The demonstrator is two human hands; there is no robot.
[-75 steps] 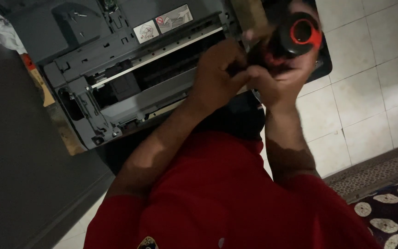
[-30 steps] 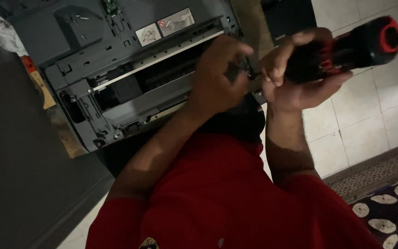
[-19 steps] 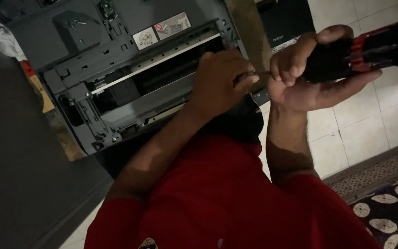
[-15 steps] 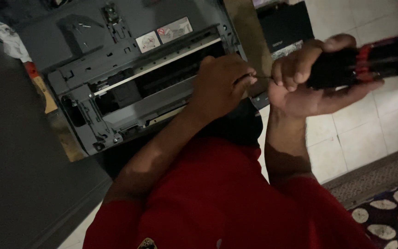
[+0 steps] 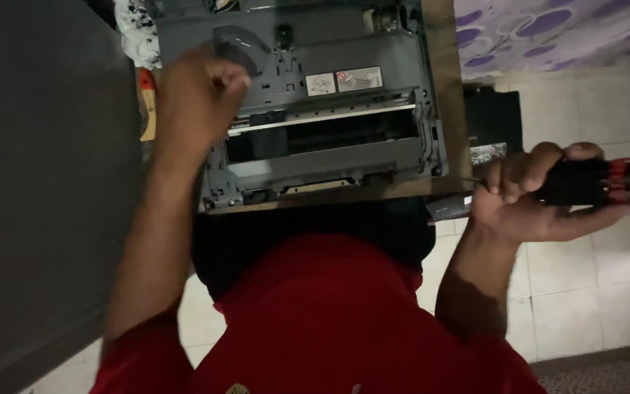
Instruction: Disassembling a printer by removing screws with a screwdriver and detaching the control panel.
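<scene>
Right, your right hand [image 5: 526, 201] is gripping a black and red screwdriver [image 5: 596, 181] w/ fingers curled round the handle, off the printer's right side, over the tiled floor [image 5: 585, 292]. Your left hand [image 5: 195, 95] is resting on the grey printer [image 5: 329, 109] at its top-left corner; can't tell if it's holding anything.

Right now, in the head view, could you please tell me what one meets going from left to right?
Dark grey panel → left hand → opened grey plastic printer → right hand → black-and-red screwdriver handle.
</scene>
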